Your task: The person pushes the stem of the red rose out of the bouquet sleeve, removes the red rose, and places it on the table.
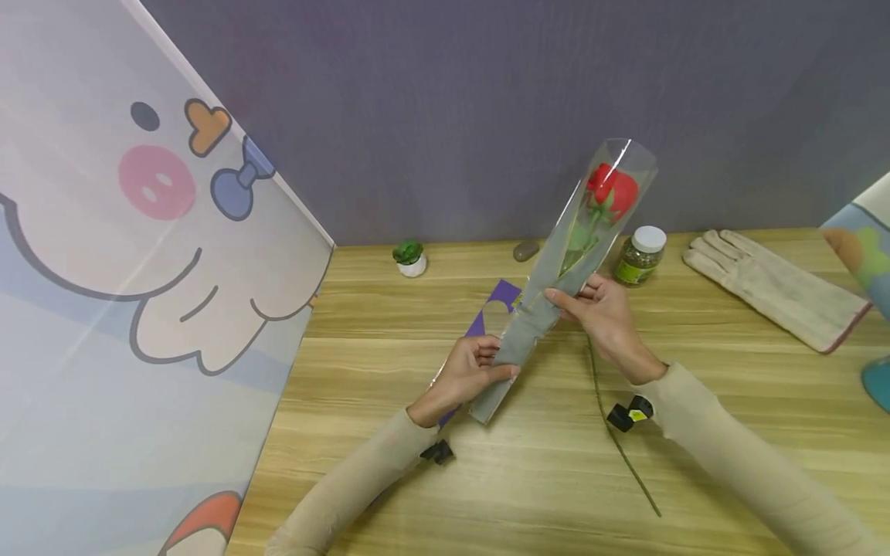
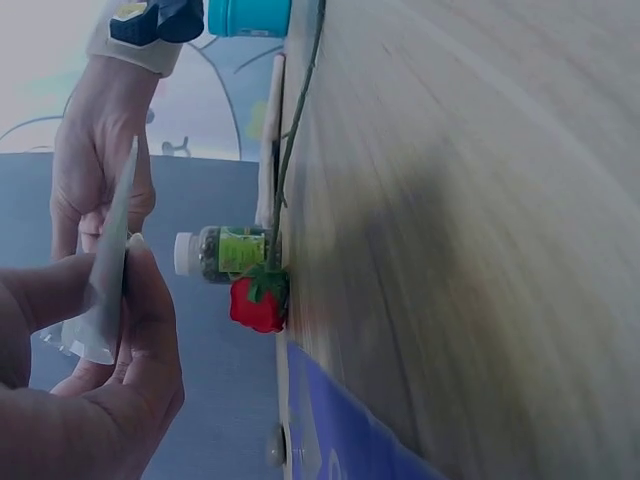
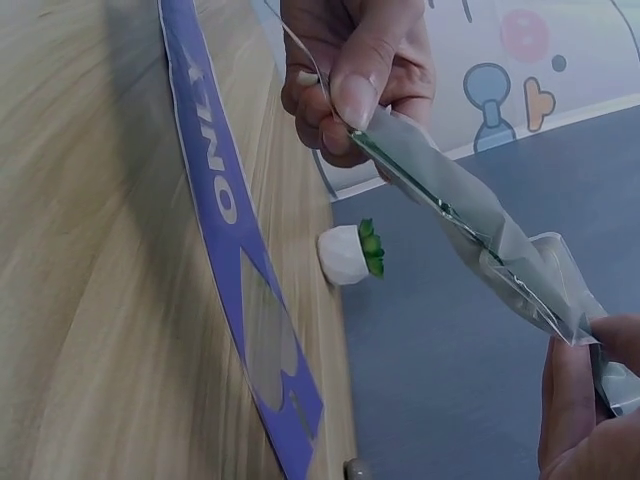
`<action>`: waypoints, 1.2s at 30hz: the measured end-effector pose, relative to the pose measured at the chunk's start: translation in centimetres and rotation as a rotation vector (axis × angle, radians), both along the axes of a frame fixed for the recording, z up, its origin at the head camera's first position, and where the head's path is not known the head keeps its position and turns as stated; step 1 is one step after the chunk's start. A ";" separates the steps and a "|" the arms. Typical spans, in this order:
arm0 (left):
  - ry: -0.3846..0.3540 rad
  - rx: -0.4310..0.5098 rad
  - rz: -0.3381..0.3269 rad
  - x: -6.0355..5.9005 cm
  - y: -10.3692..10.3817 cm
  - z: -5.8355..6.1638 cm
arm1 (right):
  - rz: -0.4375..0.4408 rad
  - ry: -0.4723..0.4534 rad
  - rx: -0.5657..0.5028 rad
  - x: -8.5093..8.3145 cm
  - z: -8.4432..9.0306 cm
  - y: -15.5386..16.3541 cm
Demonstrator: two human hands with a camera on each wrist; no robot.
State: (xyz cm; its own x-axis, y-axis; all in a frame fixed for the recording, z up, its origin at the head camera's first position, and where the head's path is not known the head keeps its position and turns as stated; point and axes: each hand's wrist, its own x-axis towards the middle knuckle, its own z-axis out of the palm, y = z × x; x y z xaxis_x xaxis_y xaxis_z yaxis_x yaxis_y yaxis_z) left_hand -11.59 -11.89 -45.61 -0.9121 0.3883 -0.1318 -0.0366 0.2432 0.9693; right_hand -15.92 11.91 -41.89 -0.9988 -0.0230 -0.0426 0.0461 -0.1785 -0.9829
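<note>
A red rose [image 1: 613,193] stands inside a slim flower sleeve [image 1: 531,316], clear at the top and frosted grey below, tilted above the table. My left hand [image 1: 467,372] pinches the sleeve near its lower end, thumb on the front. Farther up, my right hand [image 1: 606,318] grips it just below the clear part. Through the film in the right wrist view shows a green stem [image 3: 430,200]. A second rose [image 2: 260,303] lies on the table; in the head view its bloom is hidden, its bare stem [image 1: 612,432] visible. Beneath the sleeve lies a flat purple wrapper [image 3: 215,170] lettered "ONLY".
Along the back edge stand a small potted succulent [image 1: 410,259], a grey stone [image 1: 526,249] and a white-lidded jar [image 1: 640,259]. A cream work glove [image 1: 772,289] lies at right, with a teal container [image 1: 878,384] at the frame's edge. A grey wall rises behind.
</note>
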 end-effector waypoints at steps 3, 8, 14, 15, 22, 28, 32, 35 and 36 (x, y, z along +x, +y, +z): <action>0.017 0.002 -0.008 0.0 0.0 -0.1 | 0.002 0.018 0.008 0.2 0.1 -0.2; 0.044 0.002 -0.018 0.0 0.0 -0.2 | -0.005 0.058 0.059 0.4 0.0 -0.3; 0.049 0.009 0.000 0.0 0.1 0.0 | -0.032 0.067 0.173 0.7 0.0 -0.4; 0.045 0.007 0.006 0.0 0.1 0.0 | -0.035 0.064 0.174 0.8 0.0 -0.4; 0.041 0.018 0.014 0.1 0.2 0.2 | -0.039 0.058 0.200 0.9 -0.1 -0.5; 0.046 0.037 -0.005 0.1 0.4 0.3 | -0.035 0.036 0.221 1.1 -0.6 -0.3; 0.038 0.072 -0.002 0.1 0.7 0.2 | -0.042 0.037 0.222 1.2 -0.9 -0.2; 0.035 0.066 0.010 0.1 0.9 0.2 | -0.045 0.044 0.225 1.3 -1.0 -0.2; 0.035 0.056 0.015 0.1 1.0 0.1 | -0.046 0.044 0.224 1.3 -1.1 -0.2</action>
